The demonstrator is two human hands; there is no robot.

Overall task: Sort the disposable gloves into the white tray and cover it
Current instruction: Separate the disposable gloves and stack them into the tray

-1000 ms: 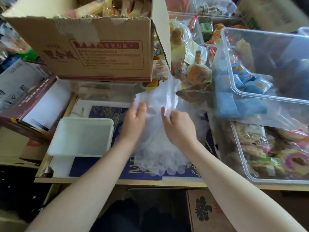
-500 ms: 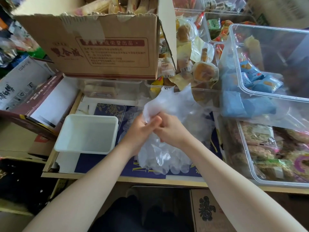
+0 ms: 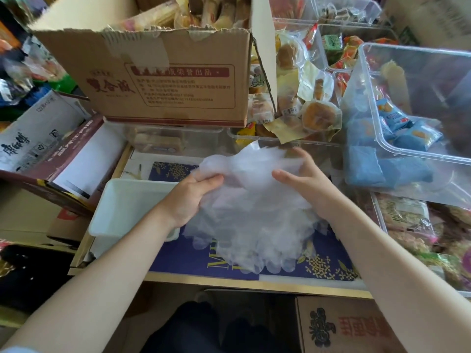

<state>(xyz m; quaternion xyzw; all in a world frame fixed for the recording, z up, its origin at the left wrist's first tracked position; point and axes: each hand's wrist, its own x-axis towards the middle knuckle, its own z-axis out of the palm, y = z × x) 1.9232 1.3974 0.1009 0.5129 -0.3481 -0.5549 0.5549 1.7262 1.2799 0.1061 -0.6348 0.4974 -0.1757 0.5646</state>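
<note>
Two hands (image 3: 251, 188) gripping gloves (image 3: 251, 212), just beside white tray (image 3: 127, 205)

Disposable gloves (image 3: 251, 212): thin, clear, see-through plastic, many bunched in one soft crumpled pile. Top of pile being lifted and squeezed between two hands; bottom fingertips hanging down, lying on blue patterned mat.

White tray (image 3: 122, 207): plain white plastic box, open on top, sitting flat just left of pile. Nothing showing inside; near right corner hiding under arm.
</note>
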